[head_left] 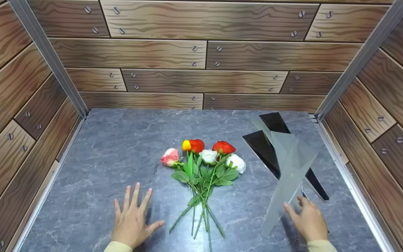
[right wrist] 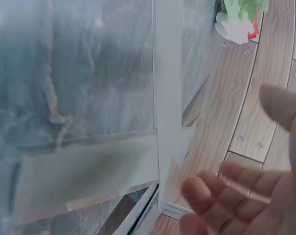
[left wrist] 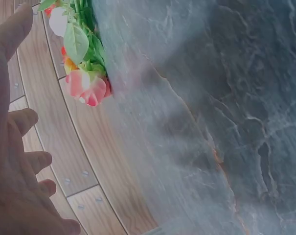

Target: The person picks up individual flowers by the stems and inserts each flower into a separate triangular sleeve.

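Note:
My left hand [head_left: 130, 220] is over the table to the left of the flowers, its fingers spread and holding nothing. The thumb [left wrist: 11, 32] shows in the left wrist view. Near the lower part of a translucent grey flower sleeve [head_left: 285, 178], my right hand [head_left: 308, 218] has its thumb apart from loosely bent fingers [right wrist: 226, 191]. Nothing shows between them; whether they touch the sleeve I cannot tell. Artificial flowers lie in a bunch mid-table, stems crossed toward me: a pink rose [head_left: 170, 157], a yellow tulip [head_left: 186, 145], red blooms [head_left: 224, 147] and white blooms [head_left: 236, 163].
Under and behind the grey sleeve lie black-and-clear flower sleeves [head_left: 262, 148], fanned out on the right. The marbled grey table [head_left: 93, 164] is bordered by wood-print walls [head_left: 201, 21] at the back and both sides, with metal rails [head_left: 355, 206] along the edges.

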The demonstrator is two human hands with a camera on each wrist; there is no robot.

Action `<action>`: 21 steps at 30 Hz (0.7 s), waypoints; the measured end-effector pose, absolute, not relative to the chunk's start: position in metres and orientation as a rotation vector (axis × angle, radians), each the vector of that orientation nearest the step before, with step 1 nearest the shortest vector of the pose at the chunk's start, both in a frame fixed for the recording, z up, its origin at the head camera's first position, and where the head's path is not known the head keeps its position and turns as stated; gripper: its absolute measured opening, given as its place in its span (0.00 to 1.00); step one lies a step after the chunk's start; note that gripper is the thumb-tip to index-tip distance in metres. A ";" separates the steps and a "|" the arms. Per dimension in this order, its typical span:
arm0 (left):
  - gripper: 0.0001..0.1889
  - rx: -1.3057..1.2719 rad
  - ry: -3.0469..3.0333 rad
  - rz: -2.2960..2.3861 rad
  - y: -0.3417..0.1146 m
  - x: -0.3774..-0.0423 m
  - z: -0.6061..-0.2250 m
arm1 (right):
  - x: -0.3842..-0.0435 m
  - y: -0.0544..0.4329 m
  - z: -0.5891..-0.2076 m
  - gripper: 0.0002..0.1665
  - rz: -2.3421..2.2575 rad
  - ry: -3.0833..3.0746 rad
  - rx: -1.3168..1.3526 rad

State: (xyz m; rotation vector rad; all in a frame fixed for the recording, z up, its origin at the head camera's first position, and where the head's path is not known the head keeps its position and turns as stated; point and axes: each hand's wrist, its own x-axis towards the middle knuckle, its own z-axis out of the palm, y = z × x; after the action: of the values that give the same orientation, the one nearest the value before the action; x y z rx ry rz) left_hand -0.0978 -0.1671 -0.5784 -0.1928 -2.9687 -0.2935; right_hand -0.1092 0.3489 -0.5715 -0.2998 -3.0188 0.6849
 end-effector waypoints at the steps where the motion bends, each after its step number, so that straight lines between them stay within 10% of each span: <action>1: 0.56 -0.195 -2.963 -0.300 -0.167 -0.098 -0.578 | -0.113 0.350 -0.571 0.45 0.695 -3.033 -0.329; 21: 0.30 -0.415 -2.794 -0.631 -0.129 -0.093 -0.593 | -0.148 0.344 -0.592 0.49 0.656 -3.275 -0.641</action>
State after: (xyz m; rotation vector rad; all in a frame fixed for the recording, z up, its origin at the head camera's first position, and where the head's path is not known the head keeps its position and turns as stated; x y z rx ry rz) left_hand -0.0926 -0.1290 -0.5933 -0.4153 -2.7938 -0.6309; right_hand -0.1479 0.3437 -0.5919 -0.6405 -3.2748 0.6563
